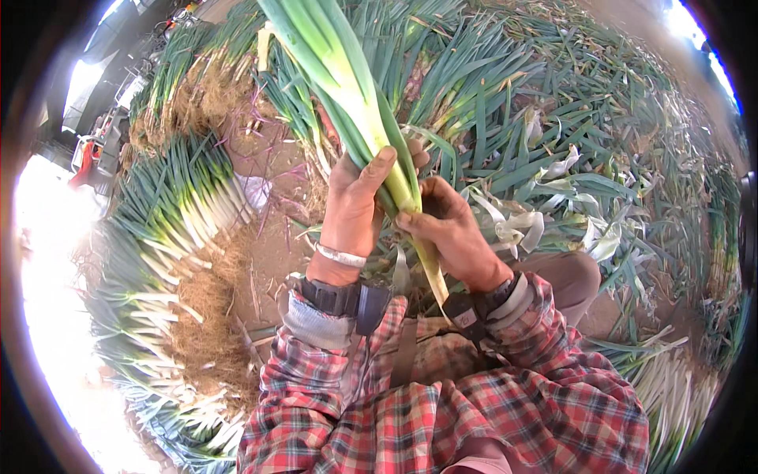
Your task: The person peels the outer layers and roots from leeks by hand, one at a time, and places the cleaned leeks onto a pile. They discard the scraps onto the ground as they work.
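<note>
A large leek (347, 87) with broad green leaves and a pale yellow-green stalk slants up and away in front of my chest. My left hand (351, 205) is closed round its stalk, with the thumb lying along the near side. Just below, my right hand (454, 233) is closed too, thumb and fingers gripping the stalk's lower part. From those fingers a narrow pale strip (433, 276) runs down beside my right wrist. Whether that strip is the stalk's lower end or a loosened outer leaf, I cannot tell. My right fingertips are partly hidden behind the stalk.
Rooted leeks (170, 261) lie in a curved row on the left, roots inward. Behind them are more bundles (213, 75). Loose green leaves (513, 103) and whitish peelings (521, 225) heap up ahead and to the right. White-stalked leeks (671, 387) lie at the lower right.
</note>
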Demonstrator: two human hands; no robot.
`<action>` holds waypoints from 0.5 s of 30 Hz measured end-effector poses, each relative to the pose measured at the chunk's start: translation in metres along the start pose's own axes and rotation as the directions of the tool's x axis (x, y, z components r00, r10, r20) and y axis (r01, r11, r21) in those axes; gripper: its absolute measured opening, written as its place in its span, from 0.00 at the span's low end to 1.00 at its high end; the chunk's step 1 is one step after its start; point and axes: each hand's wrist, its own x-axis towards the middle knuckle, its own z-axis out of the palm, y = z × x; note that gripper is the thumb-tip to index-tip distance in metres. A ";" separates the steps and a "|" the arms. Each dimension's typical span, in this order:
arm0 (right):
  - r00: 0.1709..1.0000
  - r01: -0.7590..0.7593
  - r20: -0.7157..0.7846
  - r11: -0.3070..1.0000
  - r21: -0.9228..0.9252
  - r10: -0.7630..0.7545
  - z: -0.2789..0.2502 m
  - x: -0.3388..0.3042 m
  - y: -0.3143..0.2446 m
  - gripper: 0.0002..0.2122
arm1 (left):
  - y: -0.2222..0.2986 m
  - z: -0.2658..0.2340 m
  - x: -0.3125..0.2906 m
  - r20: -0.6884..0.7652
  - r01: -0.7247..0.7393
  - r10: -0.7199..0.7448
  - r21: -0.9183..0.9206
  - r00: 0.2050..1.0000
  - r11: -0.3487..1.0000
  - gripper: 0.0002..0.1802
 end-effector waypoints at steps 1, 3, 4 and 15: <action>1.000 0.010 0.008 1.000 0.019 -0.010 0.003 -0.004 -0.004 0.19 | 0.004 0.006 -0.006 -0.001 -0.011 0.011 0.003 1.000 1.000 0.23; 0.998 0.056 0.032 0.996 -0.066 -0.054 0.008 -0.012 -0.011 0.20 | 0.005 0.011 -0.019 0.002 -0.008 0.008 0.019 1.000 1.000 0.22; 0.994 0.102 0.056 0.983 -0.152 -0.095 0.011 -0.016 -0.017 0.21 | 0.005 0.014 -0.024 0.007 -0.003 0.003 0.032 1.000 0.999 0.21; 0.989 0.146 0.097 0.750 -0.645 -0.109 -0.025 -0.058 -0.036 0.14 | -0.014 0.028 -0.020 -0.196 0.022 0.007 0.147 0.981 0.989 0.15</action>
